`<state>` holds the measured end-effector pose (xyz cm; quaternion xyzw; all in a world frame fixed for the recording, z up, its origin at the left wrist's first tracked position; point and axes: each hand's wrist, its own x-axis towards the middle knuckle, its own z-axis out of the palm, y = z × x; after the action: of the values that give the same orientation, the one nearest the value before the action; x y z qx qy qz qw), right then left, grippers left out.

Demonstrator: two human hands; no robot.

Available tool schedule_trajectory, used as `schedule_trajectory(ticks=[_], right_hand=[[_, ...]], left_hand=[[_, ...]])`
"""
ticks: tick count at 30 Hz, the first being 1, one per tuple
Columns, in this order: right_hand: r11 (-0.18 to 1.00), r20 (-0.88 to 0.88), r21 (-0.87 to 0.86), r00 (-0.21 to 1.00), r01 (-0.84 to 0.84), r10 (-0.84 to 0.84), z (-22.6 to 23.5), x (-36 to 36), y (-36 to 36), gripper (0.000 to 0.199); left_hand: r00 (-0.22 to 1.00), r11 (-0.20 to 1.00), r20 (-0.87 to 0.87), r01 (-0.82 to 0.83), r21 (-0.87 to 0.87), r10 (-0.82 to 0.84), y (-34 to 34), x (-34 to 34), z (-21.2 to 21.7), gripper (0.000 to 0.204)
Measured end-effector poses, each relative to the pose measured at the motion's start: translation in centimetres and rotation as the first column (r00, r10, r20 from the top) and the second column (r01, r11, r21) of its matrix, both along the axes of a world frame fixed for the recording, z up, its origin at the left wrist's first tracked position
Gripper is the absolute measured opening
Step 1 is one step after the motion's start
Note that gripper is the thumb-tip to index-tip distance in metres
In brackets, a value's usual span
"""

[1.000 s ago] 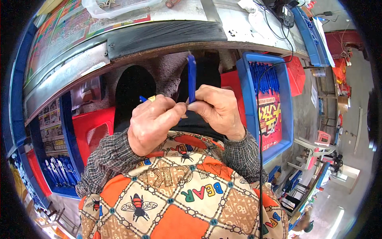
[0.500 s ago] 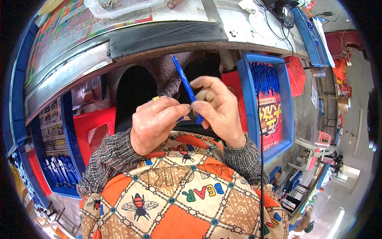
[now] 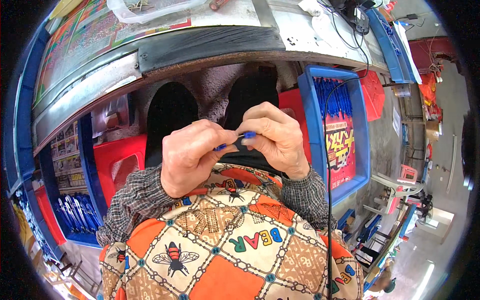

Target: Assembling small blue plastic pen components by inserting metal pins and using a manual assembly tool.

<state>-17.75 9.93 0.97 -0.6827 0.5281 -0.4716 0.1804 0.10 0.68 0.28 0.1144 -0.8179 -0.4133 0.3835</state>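
Observation:
Both my hands meet above my lap, fingertips almost touching. My left hand [image 3: 192, 152] is closed in a pinch, with a bit of blue plastic [image 3: 220, 147] showing under its fingers. Between finger and thumb of my right hand [image 3: 276, 137] is a small blue plastic piece [image 3: 249, 135]. A thin pale shaft runs from it toward the left fingertips. My fingers cover most of both pieces, so I cannot tell their exact kind or whether they are joined.
A blue tray [image 3: 358, 170] at my right holds several slim blue plastic sticks [image 3: 332, 97]; a black cable [image 3: 328, 210] crosses it. More blue pieces [image 3: 77, 215] lie in a bin at my left. The workbench edge [image 3: 210, 52] runs ahead of my knees.
The long blue stick that pointed up and away between my hands no longer shows. A short blue piece with a thin shaft now shows at my right fingertips.

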Motion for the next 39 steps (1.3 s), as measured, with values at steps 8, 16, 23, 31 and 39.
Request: schedule_trajectory(ticks=[8,16,23,31,39], right_hand=[[0.918,0.465,0.372,0.883,-0.138,-0.056,-0.8,0.8,-0.6,0.028],[0.915,0.454,0.396,0.85,0.076,-0.267,0.7,1.2,-0.2,0.011],[0.997,-0.018,-0.018,0.997,0.08,-0.081,-0.4,0.4,-0.2,0.034],[0.998,-0.008,0.06,1.0,0.0,0.0,0.2,0.1,-0.6,0.009],[0.84,0.486,0.522,0.861,-0.146,-0.153,0.6,0.7,0.9,0.022]], left_hand=[[0.993,0.901,-0.061,-0.121,-0.418,0.105,-0.3,-0.3,-0.6,0.026],[0.992,0.991,-0.019,-0.125,-0.05,0.124,-0.5,-0.2,-0.5,0.027],[0.996,0.994,0.022,-0.087,0.068,0.086,-0.1,0.2,-0.3,0.023],[0.998,0.982,0.054,-0.015,-0.187,0.026,0.2,0.7,-0.1,0.032],[0.998,0.984,-0.009,0.058,-0.168,-0.06,0.1,0.5,-0.2,0.032]])
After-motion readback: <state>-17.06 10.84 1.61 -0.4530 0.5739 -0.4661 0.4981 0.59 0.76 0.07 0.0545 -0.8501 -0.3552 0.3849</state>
